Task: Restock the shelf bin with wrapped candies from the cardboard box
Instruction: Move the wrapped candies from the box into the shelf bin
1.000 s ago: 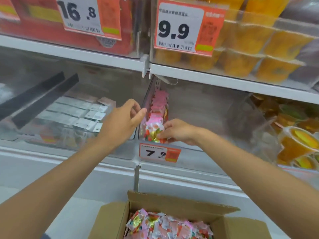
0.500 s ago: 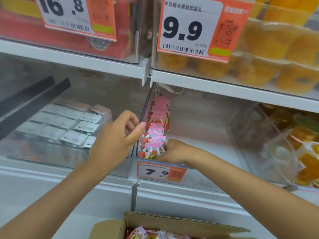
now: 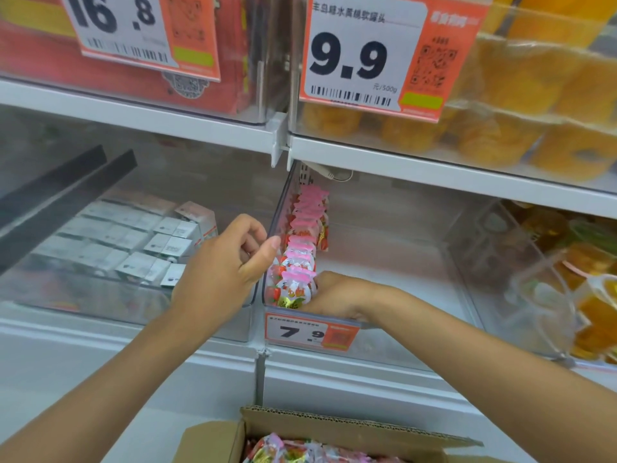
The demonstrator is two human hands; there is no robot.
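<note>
A row of pink wrapped candies [image 3: 305, 225] stands along the left wall of the clear shelf bin [image 3: 394, 342], which carries a 7.9 price tag [image 3: 309, 332]. My right hand [image 3: 337, 294] reaches into the bin's front left corner and holds the front candy [image 3: 293, 290]; its fingertips are hidden behind the wrappers. My left hand [image 3: 223, 265] hovers just left of the bin with its fingers curled and nothing visible in it. Its thumb tip touches the bin's left wall. The cardboard box [image 3: 334, 426] sits below, holding more wrapped candies [image 3: 283, 449].
The neighbouring clear bin [image 3: 100, 295] on the left holds several small white boxes. Jelly cups [image 3: 594, 315] fill the bin on the right. A white shelf [image 3: 434, 168] overhangs close above, with 9.9 and 16.8 price tags and yellow cups [image 3: 500, 142].
My right hand has sunk lower into the bin's front corner with the candy. The view has moved closer to the shelf, and my left hand stays by the bin wall.
</note>
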